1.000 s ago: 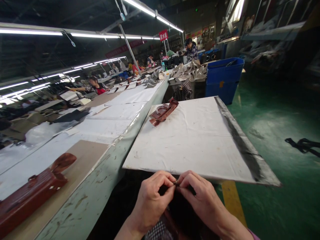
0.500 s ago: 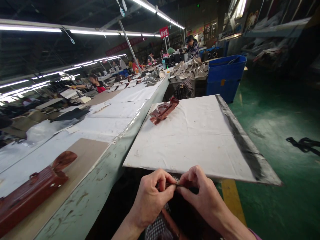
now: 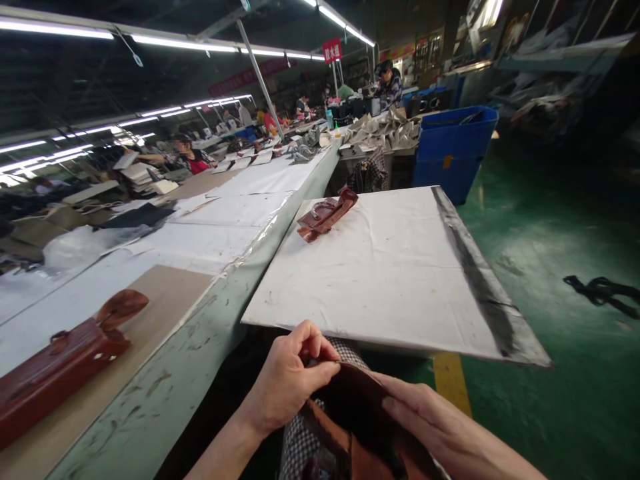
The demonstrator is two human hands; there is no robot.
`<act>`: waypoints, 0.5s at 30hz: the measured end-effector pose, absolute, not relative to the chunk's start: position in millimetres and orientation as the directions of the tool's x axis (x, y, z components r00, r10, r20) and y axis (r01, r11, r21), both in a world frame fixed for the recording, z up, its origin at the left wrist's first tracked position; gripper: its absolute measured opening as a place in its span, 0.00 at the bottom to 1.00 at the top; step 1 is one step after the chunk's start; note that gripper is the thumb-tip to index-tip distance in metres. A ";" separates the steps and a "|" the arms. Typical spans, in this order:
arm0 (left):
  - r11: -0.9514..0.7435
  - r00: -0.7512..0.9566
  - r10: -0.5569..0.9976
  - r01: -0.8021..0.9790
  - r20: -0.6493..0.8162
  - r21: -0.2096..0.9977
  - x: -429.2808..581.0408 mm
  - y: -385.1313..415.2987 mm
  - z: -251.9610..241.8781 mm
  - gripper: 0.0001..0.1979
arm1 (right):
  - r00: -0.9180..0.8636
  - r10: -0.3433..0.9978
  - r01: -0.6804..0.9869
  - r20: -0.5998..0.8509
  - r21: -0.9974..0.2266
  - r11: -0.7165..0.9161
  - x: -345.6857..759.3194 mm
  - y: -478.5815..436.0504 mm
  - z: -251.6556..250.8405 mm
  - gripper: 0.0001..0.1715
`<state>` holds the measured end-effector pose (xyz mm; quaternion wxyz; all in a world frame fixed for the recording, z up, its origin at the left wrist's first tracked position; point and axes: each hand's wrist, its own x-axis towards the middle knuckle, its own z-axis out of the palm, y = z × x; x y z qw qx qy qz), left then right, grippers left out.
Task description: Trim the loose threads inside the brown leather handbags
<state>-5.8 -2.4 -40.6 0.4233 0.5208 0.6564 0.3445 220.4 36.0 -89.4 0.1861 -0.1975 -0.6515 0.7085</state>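
A brown leather piece (image 3: 360,427), dark inside and curved open, rests over my lap on checkered cloth (image 3: 300,447). My left hand (image 3: 295,373) pinches its upper left edge between thumb and fingers. Along its right side, my right hand (image 3: 425,413) holds the wall, fingers stretched together on the outer side and thumb at the inner side. Part of the piece runs out of view at the bottom. On the white-covered board (image 3: 390,280) ahead lies a small reddish-brown leather piece (image 3: 327,213).
A long brown leather item (image 3: 60,373) lies on the grey-brown sheet (image 3: 170,300) at left. The long worktable (image 3: 235,233) runs away with stacked pieces. Beyond the board stands a blue bin (image 3: 450,153). Black straps (image 3: 605,290) lie on the green floor. A person (image 3: 389,83) works farther back.
My right hand has left the pinch beside my left hand and moved right and down along the leather. The piece now shows more, spread open. My left hand still pinches, slightly farther left.
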 end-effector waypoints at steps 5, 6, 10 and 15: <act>0.174 -0.083 0.985 0.383 -0.154 0.907 -0.1 -4.6 -39.3 0.17 | -0.780 0.625 0.132 -0.023 -0.983 0.128 202.2 45.6 -85.9 0.33; 0.158 -0.073 0.987 0.377 -0.141 0.913 1.2 -6.3 -38.6 0.16 | -0.766 0.642 0.136 0.009 -0.975 0.175 193.3 47.6 -86.3 0.32; 0.142 -0.148 0.986 0.525 -0.075 0.839 3.2 -21.5 -33.2 0.11 | -0.748 0.655 0.099 0.112 -0.956 0.277 163.5 51.3 -90.8 0.18; 0.278 -0.283 0.952 0.646 -0.116 0.711 -4.0 -44.6 -31.9 0.09 | -0.741 0.664 0.152 0.100 -0.938 0.310 156.3 46.8 -99.1 0.13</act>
